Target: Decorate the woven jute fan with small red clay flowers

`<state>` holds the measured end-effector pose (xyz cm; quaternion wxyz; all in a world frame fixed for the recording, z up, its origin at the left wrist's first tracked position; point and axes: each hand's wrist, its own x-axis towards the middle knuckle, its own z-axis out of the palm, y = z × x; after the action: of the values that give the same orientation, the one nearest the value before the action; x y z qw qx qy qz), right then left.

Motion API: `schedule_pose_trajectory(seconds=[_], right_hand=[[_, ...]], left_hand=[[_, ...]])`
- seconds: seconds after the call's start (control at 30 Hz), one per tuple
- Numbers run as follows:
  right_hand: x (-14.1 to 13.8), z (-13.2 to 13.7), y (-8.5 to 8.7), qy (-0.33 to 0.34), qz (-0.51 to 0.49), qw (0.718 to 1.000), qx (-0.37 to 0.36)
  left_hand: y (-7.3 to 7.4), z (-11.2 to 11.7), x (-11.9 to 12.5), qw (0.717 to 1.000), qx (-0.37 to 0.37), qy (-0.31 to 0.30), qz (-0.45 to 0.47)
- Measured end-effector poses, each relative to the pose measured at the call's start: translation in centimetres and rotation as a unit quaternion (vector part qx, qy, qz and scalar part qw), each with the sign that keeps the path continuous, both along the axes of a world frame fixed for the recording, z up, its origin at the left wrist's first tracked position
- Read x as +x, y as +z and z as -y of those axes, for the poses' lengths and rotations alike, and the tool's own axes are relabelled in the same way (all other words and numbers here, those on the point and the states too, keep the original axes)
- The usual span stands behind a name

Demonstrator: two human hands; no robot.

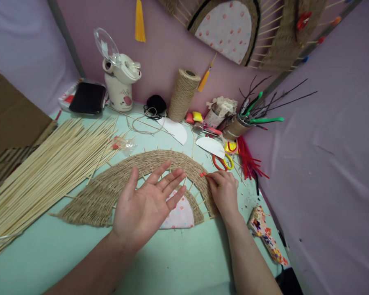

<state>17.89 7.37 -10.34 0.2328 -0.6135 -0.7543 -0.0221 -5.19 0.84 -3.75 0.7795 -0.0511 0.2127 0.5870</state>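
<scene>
My left hand [147,200] is held palm up with its fingers spread, and nothing lies in it. It hovers over a half-round piece woven from brown twine [94,200] on thin sticks, hiding part of it. At the piece's middle, dotted white fabric [181,211] fills a small half circle. My right hand [224,190] is over the woven band's right side, thumb and fingertips pinched on a small orange-red piece of soft-looking material [202,174]. Whether that piece touches the twine I cannot tell.
Many thin wooden sticks [49,164] lie left, beside a cardboard box [15,110]. Behind stand a twine spool [183,96], a white pot [119,92] and a tube with green-handled tools [236,127]. Scissors [220,162] and a flower-patterned glue gun [266,235] lie right.
</scene>
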Motion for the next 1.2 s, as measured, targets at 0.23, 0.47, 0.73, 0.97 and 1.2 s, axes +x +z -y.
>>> schedule_pose_trajectory(seconds=[0.23, 0.47, 0.73, 0.97, 1.2], right_hand=[[-0.1, 0.7, 0.3, 0.004, 0.036, 0.999, 0.024], [-0.1, 0.9, 0.3, 0.010, 0.051, 0.998, 0.027], [0.1, 1.0, 0.4, 0.026, 0.018, 0.998, 0.052], [0.2, 1.2, 0.6, 0.021, 0.010, 0.999, 0.034], [0.1, 1.2, 0.6, 0.035, 0.033, 0.999, -0.004]], left_hand=[[0.0, 0.0, 0.0, 1.000, -0.009, 0.000, -0.001], [-0.1, -0.1, -0.1, 1.000, -0.001, -0.006, 0.003], [-0.1, 0.0, -0.2, 1.000, -0.001, -0.007, 0.008], [0.0, -0.1, -0.1, 1.000, 0.001, -0.007, -0.003], [-0.1, -0.1, -0.2, 1.000, 0.000, -0.010, -0.003]])
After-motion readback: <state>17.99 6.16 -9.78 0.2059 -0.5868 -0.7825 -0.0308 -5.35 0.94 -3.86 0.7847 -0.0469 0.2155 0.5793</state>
